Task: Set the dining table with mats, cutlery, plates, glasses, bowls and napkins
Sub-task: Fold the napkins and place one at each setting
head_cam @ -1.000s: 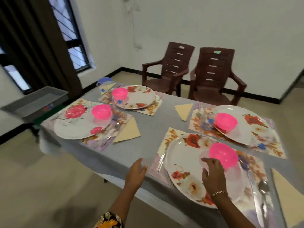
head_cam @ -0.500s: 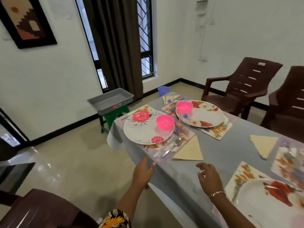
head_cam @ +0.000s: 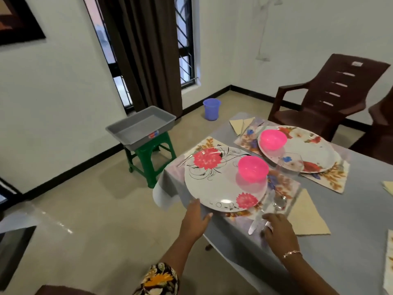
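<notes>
- Okay, your left hand [head_cam: 196,218] is at the table's near edge, fingers relaxed and loosely spread, fingertips right at the rim of the near plate [head_cam: 212,188]. It holds nothing.
- Your right hand [head_cam: 278,232] sits over the handle ends of the knife [head_cam: 258,218] and spoon [head_cam: 279,202]. Its back faces the camera, so I can't tell whether your fingers pinch the cutlery or only rest on it.
- That cutlery lies on the floral mat [head_cam: 285,186], just right of the near plate, with a folded napkin [head_cam: 308,218] beside it.
- On the near plate stands a pink bowl [head_cam: 253,168]. A clear glass [head_cam: 289,165] stands just beyond the cutlery, and a fork [head_cam: 185,161] lies at the plate's far left.
- Further along the grey table [head_cam: 350,241], a second plate [head_cam: 310,152] carries a second pink bowl [head_cam: 273,139] on its own far mat [head_cam: 331,179].
- Off the table you've got a grey tray [head_cam: 141,126] on a green stool [head_cam: 148,160], a purple bucket [head_cam: 211,109] and a brown chair [head_cam: 331,92].
</notes>
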### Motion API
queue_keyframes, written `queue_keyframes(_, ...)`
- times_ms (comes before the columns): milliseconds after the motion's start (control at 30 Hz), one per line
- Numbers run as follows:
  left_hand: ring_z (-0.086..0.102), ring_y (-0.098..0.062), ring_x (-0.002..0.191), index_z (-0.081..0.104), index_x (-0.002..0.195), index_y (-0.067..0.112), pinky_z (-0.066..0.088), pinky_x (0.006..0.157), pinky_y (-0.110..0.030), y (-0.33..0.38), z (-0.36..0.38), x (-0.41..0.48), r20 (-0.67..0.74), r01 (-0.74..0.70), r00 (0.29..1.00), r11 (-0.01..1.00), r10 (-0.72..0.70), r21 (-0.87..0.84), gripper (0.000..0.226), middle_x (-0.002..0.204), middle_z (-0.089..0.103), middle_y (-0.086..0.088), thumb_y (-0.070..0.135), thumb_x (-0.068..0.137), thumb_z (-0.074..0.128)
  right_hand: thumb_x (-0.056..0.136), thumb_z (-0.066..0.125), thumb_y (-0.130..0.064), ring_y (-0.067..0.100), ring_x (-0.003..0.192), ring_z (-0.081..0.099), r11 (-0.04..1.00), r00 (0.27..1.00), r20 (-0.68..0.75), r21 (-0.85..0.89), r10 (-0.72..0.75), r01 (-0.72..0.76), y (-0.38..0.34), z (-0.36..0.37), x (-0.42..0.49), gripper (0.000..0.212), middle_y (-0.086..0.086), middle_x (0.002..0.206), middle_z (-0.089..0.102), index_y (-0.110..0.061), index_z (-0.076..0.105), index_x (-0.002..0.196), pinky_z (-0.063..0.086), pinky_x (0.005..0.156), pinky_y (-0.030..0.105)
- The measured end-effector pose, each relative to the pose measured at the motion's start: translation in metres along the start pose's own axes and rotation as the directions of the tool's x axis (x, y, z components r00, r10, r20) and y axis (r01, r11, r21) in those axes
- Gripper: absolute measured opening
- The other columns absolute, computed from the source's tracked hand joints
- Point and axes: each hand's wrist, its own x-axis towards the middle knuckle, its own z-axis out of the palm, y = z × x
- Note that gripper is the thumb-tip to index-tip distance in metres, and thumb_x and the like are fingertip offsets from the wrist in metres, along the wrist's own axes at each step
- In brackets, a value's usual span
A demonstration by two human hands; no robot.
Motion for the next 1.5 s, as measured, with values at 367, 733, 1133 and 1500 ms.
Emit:
queue_keyframes(367,0.032,-0.026,0.139,0.043,0.140,0.016,0.023,0.114,-0.041,-0.020,-0.001,0.051,0.149,-0.318,0.944,0.699,0.293,0.640,0.050,0.149,0.033,-0.008,0.039,0.096,0.041,0.072,0.065,-0.037,0.032,0.123,0.045,0.679,0.823,0.384,-0.470,-0.419,0.565,-0.037,0.038,0.037,0.065,0.005,0.125,0.057,-0.014,0.041,0.129,0.052,0.087,0.036)
queue_keyframes(733,0.071,-0.021,0.089,0.076,0.095,0.018,0.056,0.077,-0.036,-0.036,0.005,0.074,0.188,-0.433,0.891,0.647,0.414,0.627,0.059,0.099,0.073,-0.007,0.044,0.044,0.090,0.070,0.041,-0.038,0.012,0.093,0.069,0.772,0.870,0.436,-0.463,-0.229,0.435,-0.035,0.049,0.065,0.046,-0.003,0.110,0.068,-0.025,0.072,0.102,0.054,0.074,0.024)
queue_keyframes(1133,0.005,-0.022,0.146,0.013,0.150,0.018,-0.002,0.117,-0.035,-0.017,-0.005,0.083,0.221,-0.372,0.928,0.696,0.301,0.614,0.053,0.158,0.007,-0.007,0.037,0.102,0.025,0.030,0.085,-0.042,0.019,0.090,0.070,0.703,0.876,0.322,-0.524,-0.359,0.481,-0.021,0.046,0.068,0.078,0.003,0.103,0.071,-0.018,0.071,0.103,0.055,0.076,0.031)
queue_keyframes(1500,0.062,-0.031,0.110,0.061,0.118,0.011,0.014,0.109,-0.039,0.053,0.076,-0.006,0.369,-0.581,0.814,0.639,0.448,0.504,0.056,0.119,0.065,-0.015,0.046,0.080,0.038,0.068,0.075,-0.020,0.031,0.096,0.066,0.876,0.941,-0.040,-0.379,-0.337,0.298,0.068,0.000,-0.045,0.056,0.016,0.111,0.066,-0.014,0.049,0.118,0.055,0.079,0.034)
